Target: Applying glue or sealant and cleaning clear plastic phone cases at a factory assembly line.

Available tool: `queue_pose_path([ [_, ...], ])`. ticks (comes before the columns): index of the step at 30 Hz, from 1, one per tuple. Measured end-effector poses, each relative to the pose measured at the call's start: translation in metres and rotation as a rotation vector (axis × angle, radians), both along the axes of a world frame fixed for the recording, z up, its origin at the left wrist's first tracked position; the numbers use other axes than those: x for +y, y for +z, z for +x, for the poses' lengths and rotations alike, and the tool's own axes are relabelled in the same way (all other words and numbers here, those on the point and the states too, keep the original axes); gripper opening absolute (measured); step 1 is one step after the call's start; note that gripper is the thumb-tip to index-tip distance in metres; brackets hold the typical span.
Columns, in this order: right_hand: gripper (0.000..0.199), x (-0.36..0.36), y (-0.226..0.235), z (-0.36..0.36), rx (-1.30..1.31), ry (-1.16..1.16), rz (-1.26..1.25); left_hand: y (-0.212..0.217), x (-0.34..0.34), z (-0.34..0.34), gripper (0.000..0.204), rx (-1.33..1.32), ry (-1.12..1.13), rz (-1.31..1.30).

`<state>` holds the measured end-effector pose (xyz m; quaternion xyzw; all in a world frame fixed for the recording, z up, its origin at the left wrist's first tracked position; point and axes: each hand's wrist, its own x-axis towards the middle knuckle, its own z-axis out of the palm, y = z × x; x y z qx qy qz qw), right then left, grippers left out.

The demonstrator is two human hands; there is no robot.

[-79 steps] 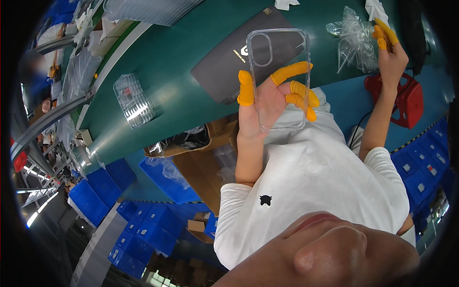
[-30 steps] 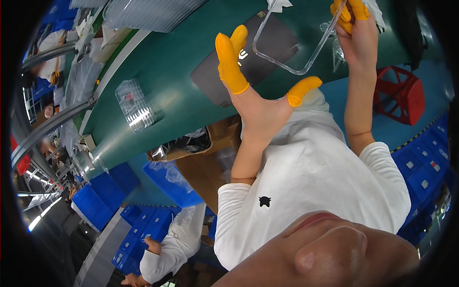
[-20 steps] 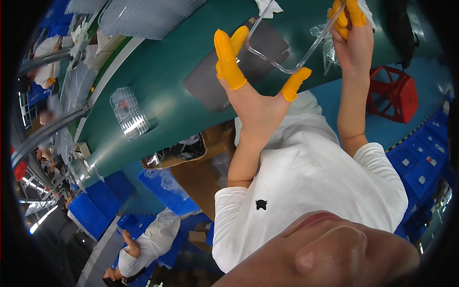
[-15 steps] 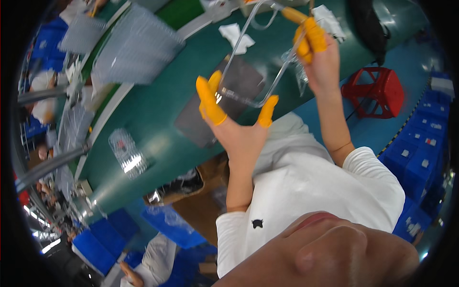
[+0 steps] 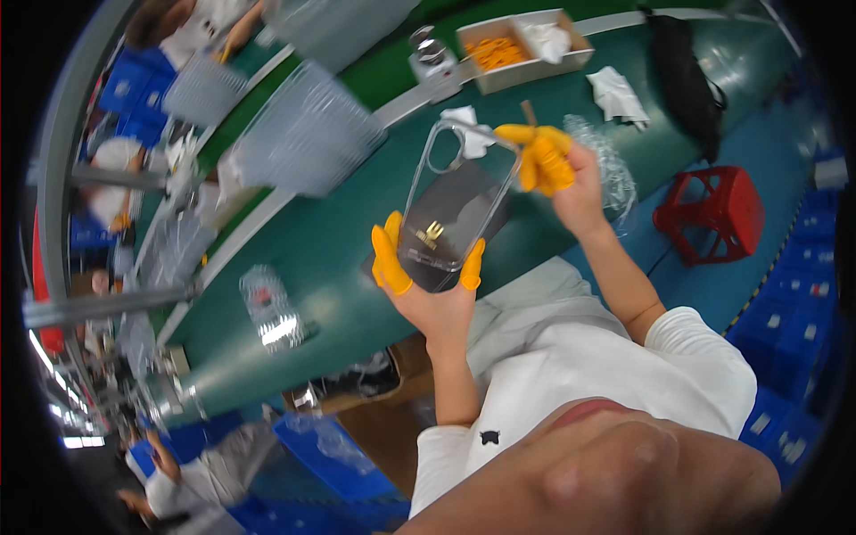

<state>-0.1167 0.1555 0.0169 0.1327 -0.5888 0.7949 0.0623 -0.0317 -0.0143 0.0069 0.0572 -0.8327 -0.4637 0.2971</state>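
Held between both hands above the green table (image 5: 294,259): clear, rigid-looking plastic phone case (image 5: 450,214) with a rounded camera cutout at its far end. Left hand (image 5: 432,294) closed on the near end, orange rubber-capped thumb and finger pinching the two lower corners. Right hand (image 5: 562,174) bunched at the far right edge, orange-capped fingertips (image 5: 539,160) pressed together on the rim. Judged light, thin and somewhat springy, smooth enough to slip, easily smudged on its flat back; best taken by the edges and corners, as done. Dark grey mat (image 5: 464,201) seen through the case, muddling its outline. Hard to make out: whether anything thin sat between the right fingertips and the rim, and the contents of the crumpled clear bag (image 5: 611,165) behind that hand.
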Motion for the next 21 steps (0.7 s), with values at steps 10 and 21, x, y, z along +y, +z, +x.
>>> queue_pose_path([
  [10, 0.028, 0.019, -0.055, -0.038, -0.162, -0.322, 0.244, 0.031, -0.159, 0.061, 0.112, 0.25, 0.723, -0.149],
  [21, 0.031, 0.029, -0.076, -0.041, -0.181, -0.339, 0.384, 0.002, -0.235, 0.078, 0.096, -0.32, 0.838, -0.346],
])
